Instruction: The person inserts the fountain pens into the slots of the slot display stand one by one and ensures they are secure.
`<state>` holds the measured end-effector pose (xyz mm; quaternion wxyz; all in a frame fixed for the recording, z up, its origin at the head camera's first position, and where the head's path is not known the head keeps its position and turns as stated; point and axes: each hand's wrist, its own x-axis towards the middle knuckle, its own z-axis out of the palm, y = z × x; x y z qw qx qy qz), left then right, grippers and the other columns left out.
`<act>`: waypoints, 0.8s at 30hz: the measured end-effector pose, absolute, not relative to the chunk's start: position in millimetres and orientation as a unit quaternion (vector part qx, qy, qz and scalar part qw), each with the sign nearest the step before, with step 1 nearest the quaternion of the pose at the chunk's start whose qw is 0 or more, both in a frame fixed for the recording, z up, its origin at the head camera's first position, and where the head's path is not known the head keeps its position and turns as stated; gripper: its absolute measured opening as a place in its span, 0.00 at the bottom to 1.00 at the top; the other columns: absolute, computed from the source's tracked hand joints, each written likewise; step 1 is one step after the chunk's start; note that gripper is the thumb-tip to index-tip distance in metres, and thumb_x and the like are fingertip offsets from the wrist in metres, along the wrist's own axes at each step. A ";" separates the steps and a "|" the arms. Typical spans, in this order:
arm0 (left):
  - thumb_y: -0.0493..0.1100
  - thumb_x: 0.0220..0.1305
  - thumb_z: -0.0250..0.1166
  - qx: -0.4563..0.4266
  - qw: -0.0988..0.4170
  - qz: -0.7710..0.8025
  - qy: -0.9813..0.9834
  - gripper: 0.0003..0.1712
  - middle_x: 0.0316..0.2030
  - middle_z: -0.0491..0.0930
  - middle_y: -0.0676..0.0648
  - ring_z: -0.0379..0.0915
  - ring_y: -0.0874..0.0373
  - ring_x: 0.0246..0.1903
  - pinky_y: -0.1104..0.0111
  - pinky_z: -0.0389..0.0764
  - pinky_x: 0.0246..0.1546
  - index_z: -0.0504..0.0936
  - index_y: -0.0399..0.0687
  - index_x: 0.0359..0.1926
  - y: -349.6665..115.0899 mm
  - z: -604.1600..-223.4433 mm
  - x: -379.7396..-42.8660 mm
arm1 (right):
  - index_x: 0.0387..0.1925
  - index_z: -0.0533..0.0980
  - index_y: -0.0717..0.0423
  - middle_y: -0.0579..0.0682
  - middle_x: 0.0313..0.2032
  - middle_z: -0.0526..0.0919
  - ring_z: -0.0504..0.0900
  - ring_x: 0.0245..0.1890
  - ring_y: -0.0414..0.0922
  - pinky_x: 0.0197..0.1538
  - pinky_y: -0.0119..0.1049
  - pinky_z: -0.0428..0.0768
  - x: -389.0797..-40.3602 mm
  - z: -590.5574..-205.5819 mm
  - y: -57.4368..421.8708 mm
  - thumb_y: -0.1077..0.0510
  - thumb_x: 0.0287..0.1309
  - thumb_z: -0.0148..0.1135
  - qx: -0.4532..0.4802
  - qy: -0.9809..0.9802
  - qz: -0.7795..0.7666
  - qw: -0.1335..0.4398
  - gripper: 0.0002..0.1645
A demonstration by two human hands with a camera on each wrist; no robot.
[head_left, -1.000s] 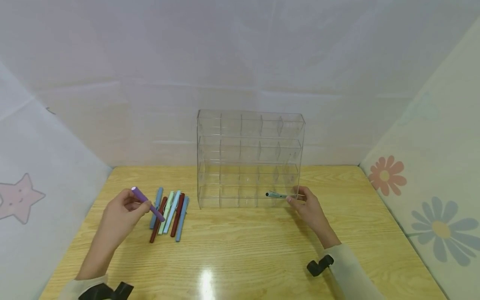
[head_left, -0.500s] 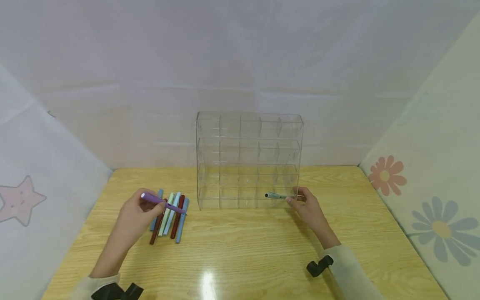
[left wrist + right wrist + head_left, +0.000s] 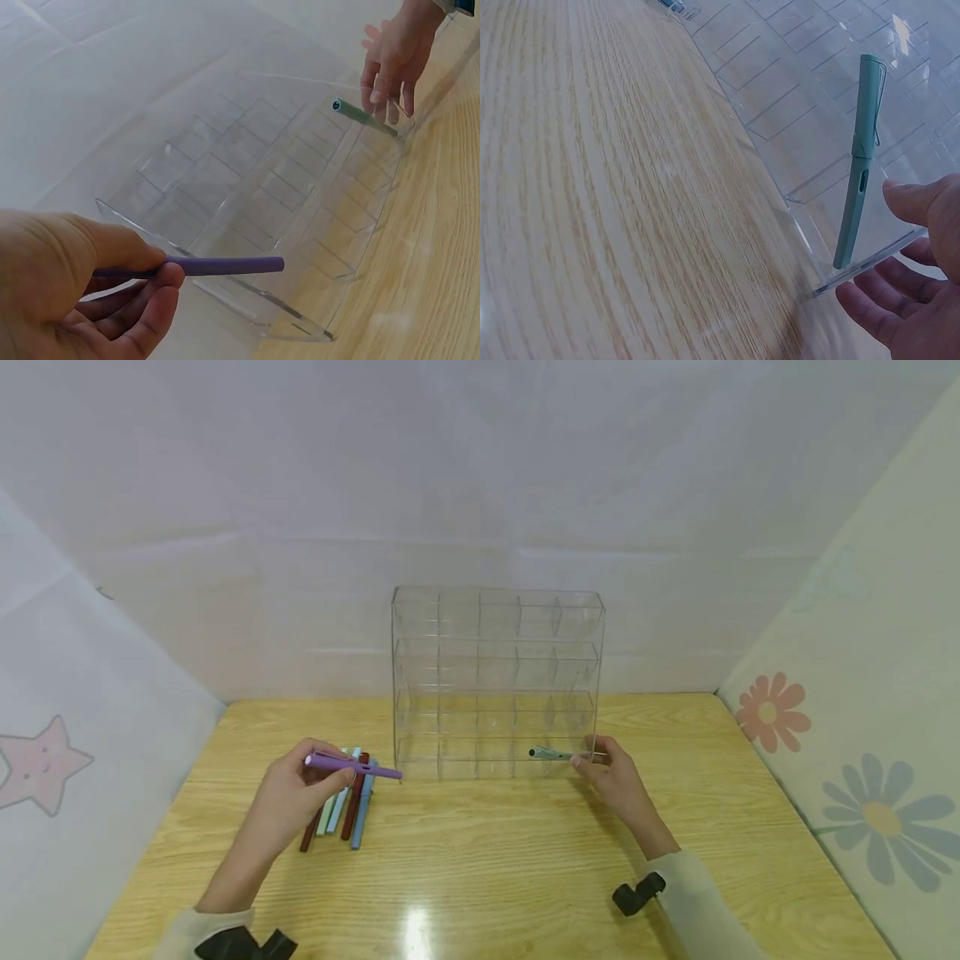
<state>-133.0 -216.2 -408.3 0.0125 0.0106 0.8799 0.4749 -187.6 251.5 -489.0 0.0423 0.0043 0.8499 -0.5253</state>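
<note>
My left hand (image 3: 288,793) pinches a purple pen (image 3: 378,771) between thumb and fingers, its clip end to the left. The pen's narrow end points right, near the lower left edge of the clear compartment rack (image 3: 495,677). At the rack's lower right side, my right hand (image 3: 615,772) holds the side panel, thumb on one side and fingers on the other in the right wrist view. A teal pen (image 3: 859,161) with a wire clip sits in the bottom right part of the rack, beside that thumb and apart from it.
Several pens lie side by side on the wooden table (image 3: 480,877) at left, among them a dark red pen (image 3: 354,797) and a blue pen (image 3: 363,806). The left hand partly covers them. A pale cloth wall (image 3: 480,468) stands behind the rack.
My left hand has moved right over the loose pens, and the purple pen has swung from steeply slanted to nearly level, toward the rack. My right hand and the teal pen stay put.
</note>
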 end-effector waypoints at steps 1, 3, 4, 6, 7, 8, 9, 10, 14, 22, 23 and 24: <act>0.45 0.73 0.71 0.014 0.015 0.480 0.877 0.20 0.48 0.88 0.38 0.83 0.64 0.38 0.72 0.83 0.35 0.79 0.40 0.59 -215.2 -408.8 -133.1 | 0.77 0.63 0.65 0.68 0.70 0.74 0.78 0.68 0.65 0.61 0.54 0.87 -187.5 -489.3 251.4 0.51 0.76 0.65 0.003 0.850 -0.525 0.043 0.38; 0.43 0.74 0.70 0.023 0.017 0.489 0.872 0.19 0.49 0.88 0.37 0.83 0.65 0.38 0.72 0.83 0.36 0.80 0.40 0.59 -213.4 -410.0 -133.9 | 0.77 0.63 0.65 0.68 0.70 0.73 0.78 0.69 0.64 0.61 0.54 0.86 -187.6 -489.7 251.5 0.51 0.76 0.65 0.004 0.850 -0.524 0.043 0.39; 0.42 0.74 0.70 0.028 0.019 0.495 0.868 0.18 0.50 0.88 0.36 0.84 0.65 0.38 0.72 0.83 0.36 0.80 0.39 0.59 -212.5 -410.7 -134.4 | 0.77 0.63 0.65 0.68 0.70 0.73 0.78 0.69 0.64 0.61 0.54 0.86 -187.8 -490.0 251.6 0.51 0.76 0.65 0.004 0.851 -0.524 0.043 0.39; 0.41 0.74 0.69 0.037 0.019 0.503 0.863 0.17 0.51 0.88 0.36 0.84 0.67 0.38 0.71 0.83 0.36 0.80 0.39 0.59 -211.0 -412.2 -135.3 | 0.76 0.63 0.65 0.67 0.70 0.73 0.78 0.68 0.64 0.61 0.53 0.86 -188.1 -489.9 251.9 0.51 0.76 0.65 0.006 0.852 -0.522 0.042 0.38; 0.41 0.75 0.69 0.040 0.019 0.509 0.860 0.17 0.52 0.88 0.35 0.84 0.67 0.38 0.71 0.83 0.36 0.80 0.39 0.59 -210.2 -412.8 -135.5 | 0.76 0.64 0.64 0.67 0.70 0.74 0.78 0.68 0.64 0.60 0.52 0.87 -188.4 -490.1 252.0 0.51 0.76 0.65 0.007 0.853 -0.520 0.042 0.38; 0.41 0.75 0.68 0.043 0.020 0.515 0.856 0.17 0.52 0.88 0.35 0.85 0.67 0.38 0.70 0.84 0.36 0.80 0.38 0.59 -209.6 -413.3 -135.6 | 0.76 0.64 0.64 0.67 0.70 0.74 0.78 0.68 0.63 0.60 0.51 0.87 -188.8 -490.2 252.1 0.50 0.76 0.65 0.009 0.854 -0.518 0.041 0.38; 0.41 0.76 0.67 0.046 0.020 0.520 0.853 0.17 0.52 0.88 0.34 0.86 0.68 0.38 0.71 0.85 0.37 0.80 0.38 0.59 -209.0 -413.8 -135.7 | 0.76 0.64 0.64 0.67 0.70 0.74 0.78 0.68 0.63 0.60 0.50 0.87 -189.2 -490.4 252.2 0.50 0.76 0.65 0.008 0.855 -0.516 0.042 0.38; 0.41 0.77 0.66 0.050 0.020 0.524 0.850 0.17 0.51 0.88 0.34 0.86 0.68 0.38 0.71 0.86 0.38 0.80 0.37 0.59 -208.3 -414.3 -135.7 | 0.76 0.64 0.64 0.66 0.70 0.74 0.78 0.68 0.63 0.59 0.50 0.87 -189.4 -490.4 252.2 0.50 0.76 0.65 0.009 0.856 -0.515 0.042 0.38; 0.44 0.81 0.61 0.062 0.011 0.536 0.842 0.18 0.46 0.89 0.34 0.87 0.67 0.38 0.72 0.88 0.42 0.79 0.34 0.59 -205.5 -415.1 -135.9 | 0.76 0.65 0.63 0.65 0.69 0.75 0.79 0.68 0.63 0.58 0.47 0.88 -189.6 -489.6 251.6 0.50 0.76 0.65 0.013 0.857 -0.514 0.041 0.37; 0.47 0.82 0.60 0.067 -0.002 0.550 0.832 0.19 0.45 0.89 0.33 0.88 0.68 0.39 0.73 0.88 0.43 0.80 0.34 0.59 -199.3 -416.4 -136.8 | 0.76 0.64 0.65 0.67 0.70 0.74 0.78 0.68 0.64 0.59 0.49 0.87 -190.4 -492.5 253.4 0.51 0.76 0.65 0.012 0.853 -0.520 0.042 0.38; 0.47 0.82 0.60 0.068 -0.002 0.552 0.831 0.19 0.46 0.89 0.33 0.87 0.68 0.40 0.73 0.88 0.43 0.80 0.34 0.59 -198.1 -416.7 -136.9 | 0.76 0.63 0.65 0.67 0.70 0.74 0.78 0.69 0.64 0.59 0.49 0.87 -190.7 -493.2 253.7 0.51 0.76 0.65 0.011 0.853 -0.521 0.043 0.38; 0.46 0.82 0.60 0.069 -0.004 0.554 0.829 0.19 0.46 0.88 0.32 0.87 0.68 0.40 0.74 0.88 0.44 0.80 0.34 0.59 -196.9 -416.8 -137.1 | 0.76 0.63 0.65 0.68 0.70 0.74 0.78 0.69 0.64 0.60 0.49 0.87 -190.9 -493.4 253.8 0.51 0.76 0.65 0.011 0.852 -0.522 0.043 0.38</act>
